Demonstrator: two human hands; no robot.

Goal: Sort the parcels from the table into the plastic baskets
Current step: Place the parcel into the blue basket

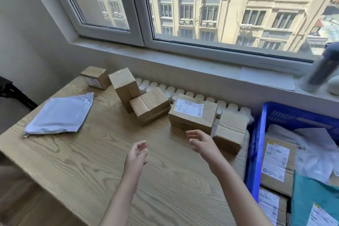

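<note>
Several cardboard parcels lie along the far side of the wooden table [91, 161]. A labelled box [192, 113] sits just beyond my right hand [200, 143], which hovers empty with relaxed fingers. My left hand [137, 154] hangs over the table, loosely curled and holding nothing. A taped box [150, 106] leans against a taller box [124, 86]. A small box [96, 77] stands at the far corner, another box [231, 130] at the right edge. A grey mailer bag [60, 113] lies flat at the left. The blue plastic basket [256, 150] stands at the right with parcels inside.
A white radiator [183, 93] runs behind the table under the windowsill [201, 68]. A dark bottle [322, 71] stands on the sill at the right. A dark object [11, 91] is at the left beyond the table.
</note>
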